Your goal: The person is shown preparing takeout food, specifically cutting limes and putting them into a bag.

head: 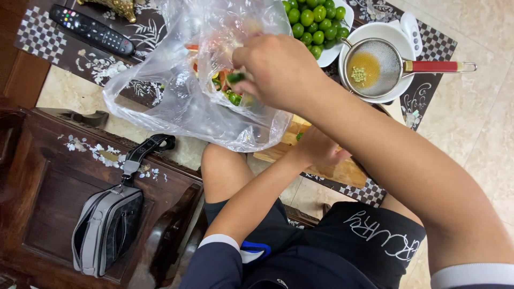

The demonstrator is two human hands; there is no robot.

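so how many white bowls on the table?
2. One white bowl holds the green limes, top centre; the other white bowl sits under the strainer, right. Bag may hide more.

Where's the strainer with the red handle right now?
In the head view, the strainer sits upper right on the white bowl, beside the plate of green limes, to the right of the right hand.

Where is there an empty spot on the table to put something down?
Bare table shows between the remote and the plastic bag. A smaller patch lies below the strainer. It is crowded around the bowl of green fruits, the right hand and the cutting board.
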